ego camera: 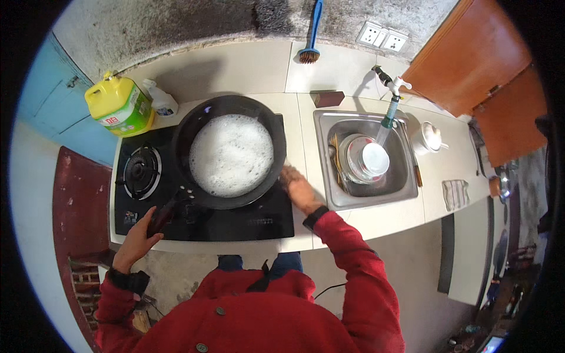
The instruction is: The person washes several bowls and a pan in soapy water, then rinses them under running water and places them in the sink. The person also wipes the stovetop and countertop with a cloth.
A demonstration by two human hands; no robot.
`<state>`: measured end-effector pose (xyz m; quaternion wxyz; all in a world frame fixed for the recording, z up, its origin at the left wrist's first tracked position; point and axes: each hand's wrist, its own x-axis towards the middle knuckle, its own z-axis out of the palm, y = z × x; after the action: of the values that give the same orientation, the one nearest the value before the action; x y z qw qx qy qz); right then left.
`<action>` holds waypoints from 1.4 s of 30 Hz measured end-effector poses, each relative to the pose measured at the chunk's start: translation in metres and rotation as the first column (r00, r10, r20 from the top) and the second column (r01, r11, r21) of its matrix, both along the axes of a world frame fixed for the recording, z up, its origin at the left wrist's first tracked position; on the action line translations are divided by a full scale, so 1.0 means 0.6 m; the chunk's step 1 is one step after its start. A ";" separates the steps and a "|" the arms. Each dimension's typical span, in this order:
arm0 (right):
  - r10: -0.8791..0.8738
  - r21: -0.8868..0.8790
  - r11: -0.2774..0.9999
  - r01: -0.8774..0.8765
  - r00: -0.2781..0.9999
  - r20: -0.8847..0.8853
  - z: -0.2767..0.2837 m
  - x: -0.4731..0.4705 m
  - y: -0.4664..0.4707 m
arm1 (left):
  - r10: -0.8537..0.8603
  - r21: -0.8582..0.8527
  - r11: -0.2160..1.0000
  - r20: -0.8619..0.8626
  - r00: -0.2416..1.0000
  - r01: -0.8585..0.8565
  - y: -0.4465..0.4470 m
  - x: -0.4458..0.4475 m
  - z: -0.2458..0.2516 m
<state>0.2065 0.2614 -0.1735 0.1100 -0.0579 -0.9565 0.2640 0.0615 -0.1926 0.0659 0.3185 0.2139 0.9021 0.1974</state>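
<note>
A black wok (276,176) stands over the right side of the black glass gas hob (234,227). White foam (231,154) with small bubbles covers the liquid inside it. My left hand (137,242) is closed around the wok's dark handle (161,218), which points down towards me on the left. At the wok's right side, my right hand (300,189) is close against the outer wall, low near the hob's edge. Its fingers are blurred and partly hidden, so whether they hold anything does not show.
Right of the hob, a steel sink (324,176) holds stacked bowls (355,154) under a running tap (393,99). A yellow jug (119,103) and a spray bottle (161,99) stand back left. A white cup (426,139) and folded cloth (455,194) lie right. A brush (311,39) hangs above.
</note>
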 end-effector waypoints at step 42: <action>0.675 0.158 0.719 -0.677 0.734 0.077 0.033 -0.730 0.137 | 0.072 -0.371 0.900 -0.389 0.919 -0.228 0.143 -0.050 -0.049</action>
<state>-0.2317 0.3436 -0.1539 0.0042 0.3030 -0.9316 0.2005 0.0316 -0.1068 0.0366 0.1662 0.1040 0.9805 -0.0145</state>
